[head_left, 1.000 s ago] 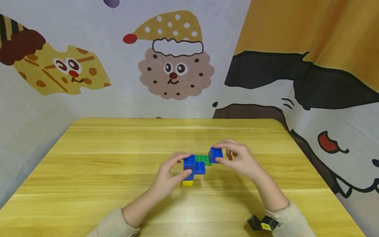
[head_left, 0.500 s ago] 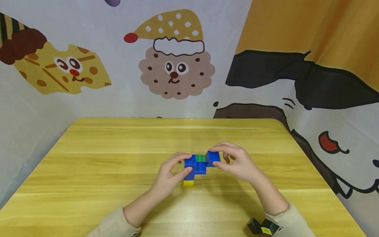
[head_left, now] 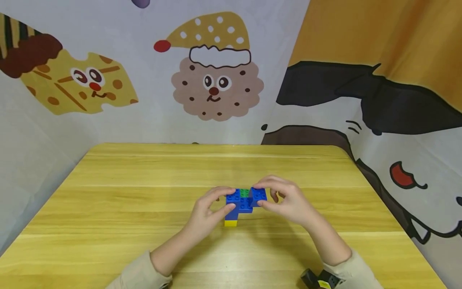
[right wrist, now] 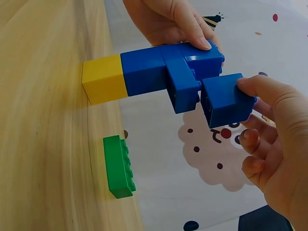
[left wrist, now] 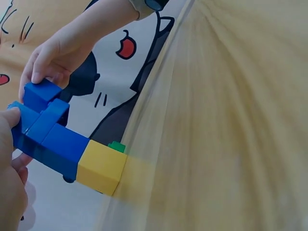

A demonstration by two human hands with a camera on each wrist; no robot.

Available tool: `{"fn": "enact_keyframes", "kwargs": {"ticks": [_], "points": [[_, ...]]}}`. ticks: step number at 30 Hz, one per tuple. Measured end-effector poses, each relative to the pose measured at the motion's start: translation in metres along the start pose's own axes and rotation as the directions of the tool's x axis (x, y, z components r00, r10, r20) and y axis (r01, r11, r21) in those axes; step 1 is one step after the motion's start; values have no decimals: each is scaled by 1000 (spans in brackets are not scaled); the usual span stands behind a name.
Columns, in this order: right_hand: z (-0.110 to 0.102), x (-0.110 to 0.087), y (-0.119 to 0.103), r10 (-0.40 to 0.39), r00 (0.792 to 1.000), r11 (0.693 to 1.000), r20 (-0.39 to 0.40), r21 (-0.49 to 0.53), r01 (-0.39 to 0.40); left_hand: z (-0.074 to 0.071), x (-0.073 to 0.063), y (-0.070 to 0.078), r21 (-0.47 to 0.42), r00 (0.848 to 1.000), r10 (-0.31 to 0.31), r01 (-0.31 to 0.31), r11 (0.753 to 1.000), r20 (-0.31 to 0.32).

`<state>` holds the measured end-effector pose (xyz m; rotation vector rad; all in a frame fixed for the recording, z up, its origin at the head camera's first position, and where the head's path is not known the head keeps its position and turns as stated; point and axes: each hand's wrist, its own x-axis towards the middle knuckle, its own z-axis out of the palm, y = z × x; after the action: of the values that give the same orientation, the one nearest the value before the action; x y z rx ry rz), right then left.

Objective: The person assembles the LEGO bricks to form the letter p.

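Note:
A stack of toy building blocks stands upright on the table, a yellow block [right wrist: 103,79] at its base with blue blocks [right wrist: 143,71] above. One flat blue block [right wrist: 183,91] juts sideways from the stack toward the right. My left hand [head_left: 211,208] grips the top blue block [head_left: 233,196] between thumb and fingers. In my right hand [head_left: 288,196], a loose blue block [right wrist: 226,100] is pinched between thumb and fingers. Its underside is tilted and right at the studs of the jutting block, as the right wrist view shows.
A green block [right wrist: 119,166] lies on the wooden table [head_left: 144,168] behind the stack. A black device with a yellow label [head_left: 321,279] is by the right sleeve. Cartoon-printed cloth [head_left: 216,132] hangs beyond the table's far edge.
My right hand has moved left and slightly nearer with the loose blue block, which now overlaps the jutting block in the head view. The left hand keeps its grip on the stack.

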<state>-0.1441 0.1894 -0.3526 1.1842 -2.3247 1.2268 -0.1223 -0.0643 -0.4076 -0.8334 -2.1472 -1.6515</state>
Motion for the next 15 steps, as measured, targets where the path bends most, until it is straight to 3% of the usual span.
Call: {"fn": "enact_keyframes", "kwargs": {"ticks": [15], "points": [[3,0,-2,16,1000,1000,7,1,-16,-2,3,7,64,999,32,-34,997,32]]}}
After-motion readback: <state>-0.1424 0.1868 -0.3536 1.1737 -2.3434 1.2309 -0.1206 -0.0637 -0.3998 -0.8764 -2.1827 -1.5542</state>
